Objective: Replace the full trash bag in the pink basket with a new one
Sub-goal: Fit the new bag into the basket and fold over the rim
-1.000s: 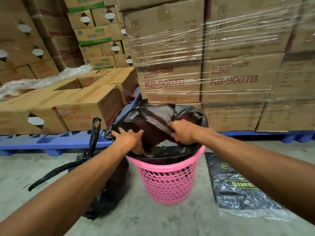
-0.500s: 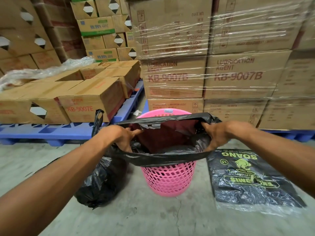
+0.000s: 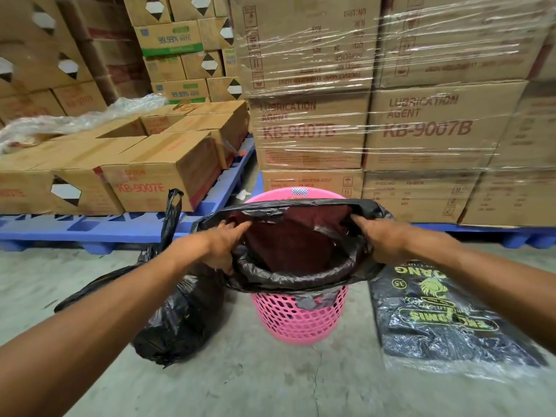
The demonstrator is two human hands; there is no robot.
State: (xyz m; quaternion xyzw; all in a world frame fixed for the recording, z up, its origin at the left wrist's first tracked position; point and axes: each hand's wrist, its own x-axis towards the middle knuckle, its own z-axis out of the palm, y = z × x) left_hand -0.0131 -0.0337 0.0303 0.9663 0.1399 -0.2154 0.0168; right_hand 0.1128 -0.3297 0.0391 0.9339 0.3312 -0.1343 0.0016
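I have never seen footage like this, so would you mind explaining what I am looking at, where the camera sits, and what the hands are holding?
There is no machine here. A person wears one wide-angle camera on the head, looking forward and down, so the two bare arms reach in from the bottom corners. All the pictures come from that same view.

The left hand and right hand each grip a side of the new black bag, stretching its mouth open over the pink basket. The near edge is folded over the rim; the far rim is still bare pink.

On the concrete floor, the tied full bag sits by the basket's left, and a flat pack of bags lies to its right. Behind stand cardboard boxes on blue pallets, some wrapped in clear film.
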